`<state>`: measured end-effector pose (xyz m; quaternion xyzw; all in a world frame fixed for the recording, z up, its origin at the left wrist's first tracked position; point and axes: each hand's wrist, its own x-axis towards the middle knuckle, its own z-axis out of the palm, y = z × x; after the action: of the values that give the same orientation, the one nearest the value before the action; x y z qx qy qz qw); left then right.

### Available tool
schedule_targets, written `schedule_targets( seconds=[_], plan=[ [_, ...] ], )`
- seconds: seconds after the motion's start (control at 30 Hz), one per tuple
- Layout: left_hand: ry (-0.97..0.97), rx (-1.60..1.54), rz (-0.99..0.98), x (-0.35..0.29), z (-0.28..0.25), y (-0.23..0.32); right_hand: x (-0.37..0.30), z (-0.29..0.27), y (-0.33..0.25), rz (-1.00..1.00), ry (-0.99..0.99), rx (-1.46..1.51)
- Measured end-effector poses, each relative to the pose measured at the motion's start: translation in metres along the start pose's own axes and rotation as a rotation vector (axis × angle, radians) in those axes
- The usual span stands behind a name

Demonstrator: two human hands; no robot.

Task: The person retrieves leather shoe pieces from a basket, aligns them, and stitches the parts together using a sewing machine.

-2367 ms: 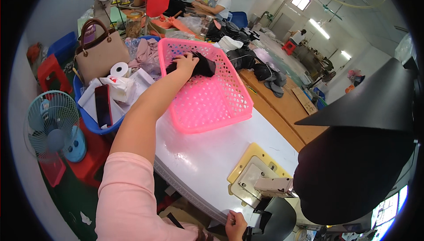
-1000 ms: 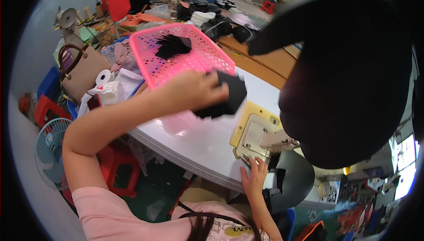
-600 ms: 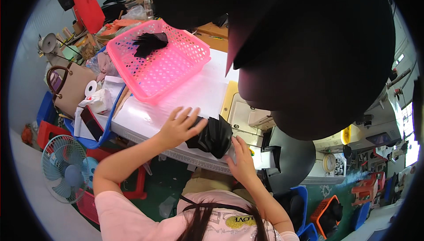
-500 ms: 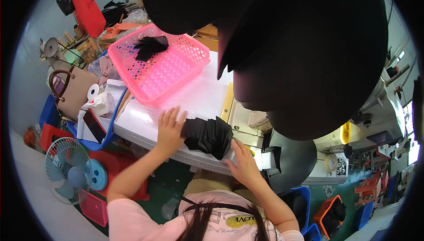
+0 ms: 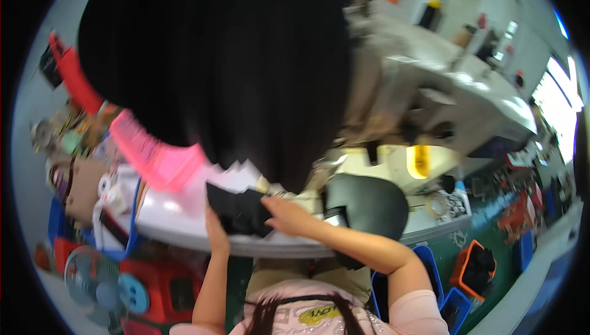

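A bundle of black fabric-like pieces (image 5: 239, 210) is at the front edge of the white table, between my hands. My left hand (image 5: 216, 229) presses along its left side, with the fingers partly hidden behind it. At its right edge, my right hand (image 5: 287, 217) grips the bundle with the fingers bent. Motion blur hides the separate layers. A large dark rounded sheet (image 5: 375, 206) lies just right of my right forearm.
A big black shape (image 5: 215, 58) blocks the upper middle. Left stand a pink basket (image 5: 157, 163), a beige handbag (image 5: 84, 189) and a fan (image 5: 98, 283). To the right are a sewing machine (image 5: 442, 105), a yellow part (image 5: 418, 162) and an orange crate (image 5: 472, 270) holding black pieces.
My view has swung to the right. My left hand, earlier apart with spread fingers, is now against the bundle. My right hand has closed on its edge, and the fanned pieces look more gathered.
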<state>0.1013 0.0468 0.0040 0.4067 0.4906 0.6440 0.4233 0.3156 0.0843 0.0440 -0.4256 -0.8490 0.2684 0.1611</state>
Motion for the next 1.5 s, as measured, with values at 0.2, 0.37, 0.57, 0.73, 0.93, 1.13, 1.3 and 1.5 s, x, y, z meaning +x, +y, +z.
schedule_targets(
  seconds=[0.2, 0.37, 0.57, 0.73, 0.93, 1.13, 1.3, 1.5],
  plan=[
    [0.099, -0.122, -0.141, 0.018, 0.033, 0.008, -0.013, 0.001, 0.002, -0.049, 0.091, 0.132],
    [0.12, 0.115, 0.017, -0.007, 0.041, 0.008, -0.011, -0.002, 0.016, -0.05, 0.148, 0.187],
    [0.215, 0.455, 0.168, -0.045, 0.063, -0.011, 0.009, 0.002, 0.025, -0.111, 0.08, 0.286],
    [0.214, 0.239, 0.164, -0.021, 0.077, 0.014, 0.012, -0.014, 0.021, -0.043, -0.001, 0.448],
    [0.229, 0.093, 0.108, -0.019, 0.079, -0.005, -0.004, -0.01, 0.01, -0.009, 0.127, 0.168],
    [0.089, -0.19, -0.144, 0.004, 0.065, 0.014, -0.005, -0.008, 0.011, -0.149, 0.249, 0.178],
    [0.099, -0.106, -0.123, 0.008, 0.062, 0.006, 0.009, -0.002, 0.02, -0.124, 0.175, 0.288],
    [0.276, -0.327, -0.092, 0.002, 0.065, 0.009, 0.002, -0.008, 0.0, -0.05, 0.166, 0.314]
  ],
)
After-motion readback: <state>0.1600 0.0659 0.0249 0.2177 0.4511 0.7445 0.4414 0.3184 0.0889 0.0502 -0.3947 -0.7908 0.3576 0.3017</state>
